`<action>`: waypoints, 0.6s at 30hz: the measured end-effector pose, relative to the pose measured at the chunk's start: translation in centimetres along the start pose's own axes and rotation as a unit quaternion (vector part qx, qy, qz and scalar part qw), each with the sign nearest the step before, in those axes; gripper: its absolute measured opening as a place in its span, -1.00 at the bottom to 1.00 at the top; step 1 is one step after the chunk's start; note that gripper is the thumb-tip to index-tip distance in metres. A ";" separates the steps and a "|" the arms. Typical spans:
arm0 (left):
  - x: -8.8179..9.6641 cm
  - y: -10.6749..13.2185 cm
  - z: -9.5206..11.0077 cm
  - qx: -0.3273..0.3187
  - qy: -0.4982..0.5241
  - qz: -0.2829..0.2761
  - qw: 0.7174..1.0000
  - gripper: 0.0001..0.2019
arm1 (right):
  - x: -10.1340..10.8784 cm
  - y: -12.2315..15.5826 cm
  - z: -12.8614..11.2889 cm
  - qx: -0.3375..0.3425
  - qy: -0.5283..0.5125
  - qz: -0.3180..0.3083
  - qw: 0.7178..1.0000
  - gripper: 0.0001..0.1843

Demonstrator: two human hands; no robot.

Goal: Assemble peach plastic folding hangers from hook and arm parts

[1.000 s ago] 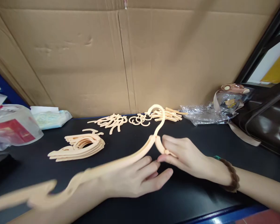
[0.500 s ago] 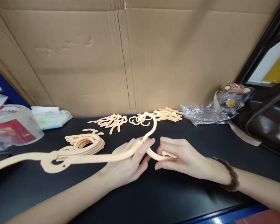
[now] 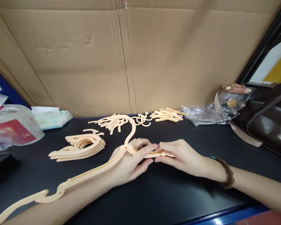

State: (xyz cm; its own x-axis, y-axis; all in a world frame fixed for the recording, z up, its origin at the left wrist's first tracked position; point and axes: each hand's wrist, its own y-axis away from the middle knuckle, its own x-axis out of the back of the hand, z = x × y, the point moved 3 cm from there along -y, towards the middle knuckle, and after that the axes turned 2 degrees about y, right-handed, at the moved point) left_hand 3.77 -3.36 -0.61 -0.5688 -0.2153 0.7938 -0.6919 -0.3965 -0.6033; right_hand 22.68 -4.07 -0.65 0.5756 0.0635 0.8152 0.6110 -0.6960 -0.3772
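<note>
A cream plastic clothes hanger [image 3: 95,170] lies across both hands, its hook [image 3: 131,128] curving up toward the back. My left hand [image 3: 133,164] is closed around its right arm just beside the hook. With thumb and fingers my right hand [image 3: 180,157] pinches the same arm close to its end. The hanger's long left arm passes over my left forearm, with a curved piece at its far end. Behind my left wrist a stack of hangers [image 3: 84,148] rests on the black table [image 3: 154,197].
Along the back lie loose hooks and curved pieces [image 3: 107,121] and a pile of straight strips [image 3: 168,115]. Clear plastic wrap [image 3: 198,114] and a strapped bottle [image 3: 231,97] are at the right. A frosted container [image 3: 16,125] and a soft packet [image 3: 52,119] stand left, before a cardboard wall [image 3: 84,62].
The hanger has turned in my hands: its hook has shifted left and its left arm has swung down toward me. Both hands still grip it, in nearly the same places.
</note>
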 end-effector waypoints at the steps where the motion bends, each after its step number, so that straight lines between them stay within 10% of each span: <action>1: -0.1 -0.1 0.0 -0.003 -0.005 -0.021 1.000 -0.66 | -0.2 0.1 -0.1 0.006 0.014 0.003 1.000 -0.73; 6: -0.2 -0.6 -0.4 0.039 0.029 -0.081 0.995 -0.82 | 0.2 0.2 -0.7 0.007 0.016 0.003 1.000 -0.76; 18: 0.2 -0.1 -1.9 0.215 0.099 0.029 0.971 -0.87 | 2.1 -0.3 1.7 -0.074 -0.054 0.126 0.988 -0.71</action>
State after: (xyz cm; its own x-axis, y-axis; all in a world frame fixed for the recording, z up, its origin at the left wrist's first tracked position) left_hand 2.93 -1.69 -0.53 -0.7045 -0.0893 0.7041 -0.4310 -0.7343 -0.5244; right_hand 24.63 -2.49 0.44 0.7587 -0.0553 0.6491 0.3588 -0.7962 -0.4872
